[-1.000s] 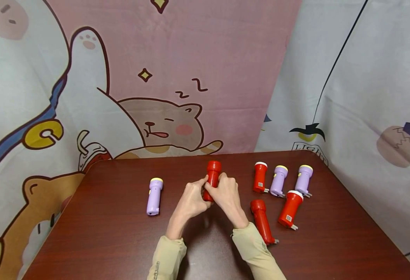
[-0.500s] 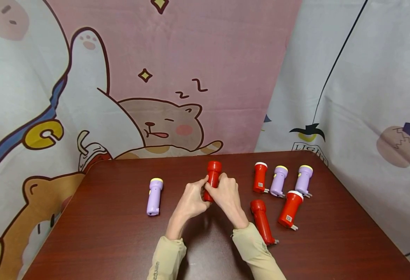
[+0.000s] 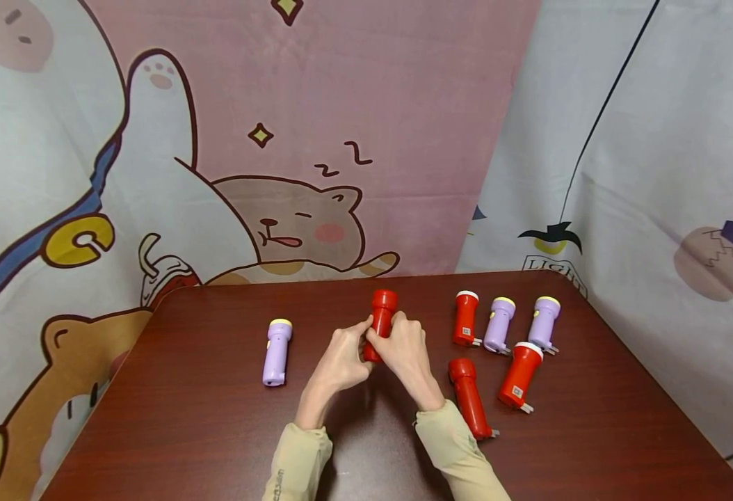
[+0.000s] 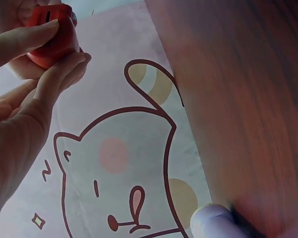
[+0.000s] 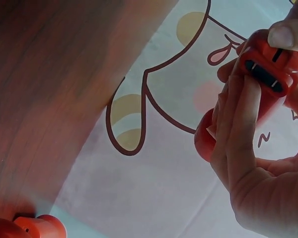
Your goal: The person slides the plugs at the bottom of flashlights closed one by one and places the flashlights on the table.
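Note:
Both hands hold one red flashlight (image 3: 384, 303) above the middle of the table, its wide head pointing away from me. My left hand (image 3: 340, 356) grips its left side, while my right hand (image 3: 405, 346) grips it from the right. At the flashlight's tail, a black slot (image 5: 263, 75) with two metal plug prongs lying in it faces the right wrist camera. A fingertip (image 5: 282, 37) lies at the edge of that tail. In the left wrist view, a thumb (image 4: 42, 35) presses on the red tail. Fingers hide much of the flashlight's middle.
A purple flashlight (image 3: 276, 355) lies alone on the left of the brown table (image 3: 185, 417). To the right lie two white-rimmed red flashlights (image 3: 464, 320), two purple flashlights (image 3: 498, 325) and an all-red flashlight (image 3: 469, 400), all with prongs out. A printed cloth (image 3: 429, 139) hangs behind.

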`<state>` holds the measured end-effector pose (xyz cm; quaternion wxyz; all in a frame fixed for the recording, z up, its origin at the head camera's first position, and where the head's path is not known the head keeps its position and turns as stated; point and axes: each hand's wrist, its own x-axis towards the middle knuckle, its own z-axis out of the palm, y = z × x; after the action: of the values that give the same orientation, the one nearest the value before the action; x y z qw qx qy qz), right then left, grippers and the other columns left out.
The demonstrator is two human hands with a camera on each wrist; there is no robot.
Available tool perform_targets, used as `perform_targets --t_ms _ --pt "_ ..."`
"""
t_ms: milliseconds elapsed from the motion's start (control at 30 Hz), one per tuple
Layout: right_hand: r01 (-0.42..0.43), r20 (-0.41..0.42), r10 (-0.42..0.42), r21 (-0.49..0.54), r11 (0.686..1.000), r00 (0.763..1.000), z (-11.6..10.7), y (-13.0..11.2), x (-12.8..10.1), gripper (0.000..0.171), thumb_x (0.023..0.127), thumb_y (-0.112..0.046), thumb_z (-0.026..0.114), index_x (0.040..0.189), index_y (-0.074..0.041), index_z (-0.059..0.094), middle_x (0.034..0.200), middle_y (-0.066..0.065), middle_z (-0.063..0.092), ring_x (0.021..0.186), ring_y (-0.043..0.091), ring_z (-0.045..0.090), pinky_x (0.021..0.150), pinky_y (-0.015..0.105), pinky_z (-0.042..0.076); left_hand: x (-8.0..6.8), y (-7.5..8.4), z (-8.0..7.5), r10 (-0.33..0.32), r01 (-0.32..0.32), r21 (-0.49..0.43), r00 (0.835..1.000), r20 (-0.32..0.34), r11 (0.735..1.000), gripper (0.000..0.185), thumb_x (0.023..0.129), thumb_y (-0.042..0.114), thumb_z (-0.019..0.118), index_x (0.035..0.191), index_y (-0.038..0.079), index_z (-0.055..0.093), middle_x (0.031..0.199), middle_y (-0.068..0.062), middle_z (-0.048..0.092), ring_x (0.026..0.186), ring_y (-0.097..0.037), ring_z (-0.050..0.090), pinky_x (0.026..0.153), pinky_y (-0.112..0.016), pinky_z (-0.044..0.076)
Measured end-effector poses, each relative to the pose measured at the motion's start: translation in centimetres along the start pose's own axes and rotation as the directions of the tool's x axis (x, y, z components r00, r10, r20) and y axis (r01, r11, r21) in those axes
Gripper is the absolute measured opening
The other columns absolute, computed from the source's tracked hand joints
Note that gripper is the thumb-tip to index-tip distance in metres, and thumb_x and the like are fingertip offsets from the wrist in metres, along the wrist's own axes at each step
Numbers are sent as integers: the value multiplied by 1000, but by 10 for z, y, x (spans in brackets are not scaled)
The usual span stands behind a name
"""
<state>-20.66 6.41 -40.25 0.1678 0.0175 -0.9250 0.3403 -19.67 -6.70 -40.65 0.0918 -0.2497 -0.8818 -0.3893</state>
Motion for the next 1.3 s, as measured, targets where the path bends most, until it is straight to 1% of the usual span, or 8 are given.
perform_targets --t_ms 433,633,733,833,967,1033,1100,1300 --pt "-19 42 17 43 999 999 7 7 0 32 78 -32 68 76 -1 59 58 7 57 49 18 51 47 26 42 -2 -2 -2 -34 36 -50 999 42 998 75 63 -4 84 129 -13 49 117 -25 65 90 -29 71 76 -34 57" --pt "-24 73 19 65 998 997 8 11 2 37 77 -36 70 78 -1 61 56 5 56 49 14 47 46 23 39 -5 -5 -9 -105 132 -201 985 139 971 79 66 -6 81 135 -10 44 125 -28 59 100 -35 68 77 -34 57" --pt "-24 88 19 60 998 996 9 12 2 38 78 -38 71 79 -1 62 56 4 56 50 14 48 46 23 39 -6 -9 -15 -127 163 -215 977 171 963 70 70 -5 78 133 -8 48 122 -26 62 98 -34 69 76 -34 58" --pt "-36 93 31 50 998 995 8 14 2 40 78 -39 71 81 0 62 58 5 57 51 14 49 48 23 40 -8 -14 -21 -157 178 -161 978 139 971 55 74 -1 77 125 -7 56 114 -25 66 96 -34 69 78 -38 57" --pt "-58 92 54 44 997 994 7 17 3 43 77 -41 73 82 0 61 59 6 59 52 15 50 49 25 41 -9 -22 -32 -242 242 -32 970 5 970 41 77 3 75 115 -6 63 108 -24 68 95 -35 69 81 -43 56" --pt "-64 97 60 47 997 993 7 18 3 42 77 -41 73 82 0 61 59 6 59 52 15 50 48 25 41 -10 -27 -39 -297 302 53 952 -76 952 38 78 6 75 114 -4 65 106 -23 69 94 -34 69 80 -43 56" --pt "-70 105 64 52 996 992 7 19 3 42 77 -40 73 81 -1 61 58 6 58 51 15 50 48 25 41 -12 -33 -47 -362 381 143 921 -142 914 37 80 10 74 114 -2 65 107 -22 70 94 -35 69 77 -43 55" --pt "-88 124 81 51 995 989 8 20 3 42 77 -41 73 81 -1 60 58 5 56 52 15 49 48 24 40 -21 -54 -67 -530 590 262 805 -265 764 32 78 15 73 104 -4 67 98 -28 68 84 -48 65 65 -53 51"
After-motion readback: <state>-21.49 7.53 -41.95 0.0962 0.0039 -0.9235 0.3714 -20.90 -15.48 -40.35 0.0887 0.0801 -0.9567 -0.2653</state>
